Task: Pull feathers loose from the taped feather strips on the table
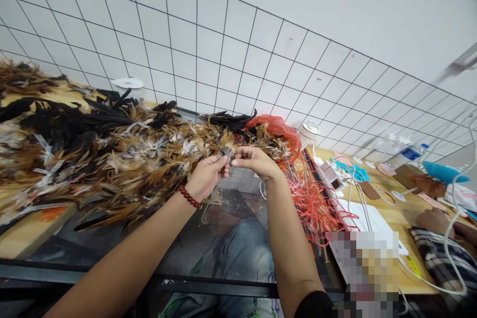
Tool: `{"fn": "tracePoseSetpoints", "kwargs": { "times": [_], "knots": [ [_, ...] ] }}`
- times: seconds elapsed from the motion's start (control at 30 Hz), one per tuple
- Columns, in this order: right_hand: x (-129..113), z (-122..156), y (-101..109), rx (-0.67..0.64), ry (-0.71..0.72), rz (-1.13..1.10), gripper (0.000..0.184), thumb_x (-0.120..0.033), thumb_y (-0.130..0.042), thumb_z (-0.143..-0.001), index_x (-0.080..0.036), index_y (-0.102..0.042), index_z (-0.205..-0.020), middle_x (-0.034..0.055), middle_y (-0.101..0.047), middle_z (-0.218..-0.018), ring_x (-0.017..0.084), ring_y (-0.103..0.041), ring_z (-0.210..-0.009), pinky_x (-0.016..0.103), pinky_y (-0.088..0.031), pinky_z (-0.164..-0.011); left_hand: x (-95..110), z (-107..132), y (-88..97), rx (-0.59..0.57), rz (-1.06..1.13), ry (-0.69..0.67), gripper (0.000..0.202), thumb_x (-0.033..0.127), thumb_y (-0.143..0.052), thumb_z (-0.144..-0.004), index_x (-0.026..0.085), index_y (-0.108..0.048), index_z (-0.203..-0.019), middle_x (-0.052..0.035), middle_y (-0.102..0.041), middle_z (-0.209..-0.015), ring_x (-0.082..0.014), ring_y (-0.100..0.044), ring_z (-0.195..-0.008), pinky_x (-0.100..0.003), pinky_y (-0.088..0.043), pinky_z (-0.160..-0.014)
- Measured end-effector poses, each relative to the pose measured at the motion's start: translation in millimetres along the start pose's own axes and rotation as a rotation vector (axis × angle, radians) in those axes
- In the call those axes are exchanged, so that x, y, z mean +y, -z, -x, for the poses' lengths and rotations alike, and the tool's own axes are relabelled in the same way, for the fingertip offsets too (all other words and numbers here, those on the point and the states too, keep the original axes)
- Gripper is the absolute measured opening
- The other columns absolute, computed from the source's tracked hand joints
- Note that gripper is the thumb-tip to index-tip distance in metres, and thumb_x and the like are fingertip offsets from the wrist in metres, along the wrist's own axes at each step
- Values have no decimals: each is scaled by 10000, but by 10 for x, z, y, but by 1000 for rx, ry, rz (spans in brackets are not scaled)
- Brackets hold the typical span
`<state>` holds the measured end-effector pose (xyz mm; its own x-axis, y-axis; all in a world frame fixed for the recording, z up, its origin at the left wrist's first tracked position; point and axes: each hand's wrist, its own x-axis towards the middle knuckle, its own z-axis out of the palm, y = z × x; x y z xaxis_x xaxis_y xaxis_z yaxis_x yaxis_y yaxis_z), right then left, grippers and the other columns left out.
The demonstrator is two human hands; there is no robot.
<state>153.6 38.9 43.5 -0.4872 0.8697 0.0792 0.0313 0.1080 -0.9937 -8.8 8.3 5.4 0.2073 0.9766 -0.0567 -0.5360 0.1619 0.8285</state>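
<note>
My left hand (209,175), with a red bead bracelet (190,197) at the wrist, pinches the base of a small brown and grey feather bunch (226,145). Close against it, my right hand (256,161) has its thumb and forefinger at the same bunch, and its other fingers are curled. What lies exactly between the fingertips is partly hidden. Both hands are above the dark glass tabletop (171,248). A large heap of brown and white feathers (149,154) spreads to the left, beside the hands, with long black feathers (82,119) at its back.
Red cords (311,198) lie tangled right of my right hand, below a red plastic bag (278,126). A black wire grid (223,44) stands behind. Farther right, a wooden table (406,203) bears white cables, a water bottle (413,152) and a co-worker's plaid sleeve (434,253).
</note>
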Motion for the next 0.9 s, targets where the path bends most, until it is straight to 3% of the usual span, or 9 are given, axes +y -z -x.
{"fn": "tracePoseSetpoints", "kwargs": {
  "times": [0.13,0.23,0.47,0.63,0.8,0.9],
  "knots": [
    [29,28,29,-93,3,-104,293,-316,-845,-571,-142,-655,-710,-26,-636,-684,91,-573,-673,239,-464,-721,-1,32,11,-210,-16,137,318,335,-843,-600,108,-622,-630,-7,-572,-587,-81,-519,-513,-200,-425,-488],
    [27,30,24,-74,15,-121,288,-312,-856,-551,-144,-665,-686,-21,-653,-667,94,-581,-640,241,-474,-703,-14,57,-9,-276,-3,176,287,308,-838,-617,102,-639,-637,-11,-579,-609,-78,-534,-529,-189,-443,-495],
    [-22,25,12,40,21,-54,291,-329,-847,-547,-138,-673,-681,-22,-636,-591,89,-539,-546,228,-444,-582,-17,64,-25,-251,30,174,212,274,-753,-741,79,-708,-810,-68,-646,-774,-123,-619,-668,-235,-543,-622],
    [4,8,-12,106,49,-82,316,-299,-857,-499,-151,-686,-718,-14,-670,-665,106,-578,-625,254,-480,-676,-16,38,14,-254,81,195,180,254,-733,-762,86,-706,-823,-87,-663,-809,-129,-629,-696,-229,-549,-618],
    [31,-19,-43,131,80,-86,338,-304,-849,-503,-158,-681,-758,-7,-675,-713,120,-591,-689,278,-486,-749,-9,6,42,-228,25,190,158,199,-775,-704,83,-703,-782,-31,-599,-654,-87,-562,-561,-184,-501,-514],
    [88,-73,-21,154,41,29,271,-340,-782,-609,-154,-663,-766,-6,-658,-717,108,-570,-659,257,-469,-699,41,-12,45,-125,90,83,118,182,-751,-725,86,-686,-746,-19,-574,-616,-80,-537,-529,-175,-476,-482]
  ]
}}
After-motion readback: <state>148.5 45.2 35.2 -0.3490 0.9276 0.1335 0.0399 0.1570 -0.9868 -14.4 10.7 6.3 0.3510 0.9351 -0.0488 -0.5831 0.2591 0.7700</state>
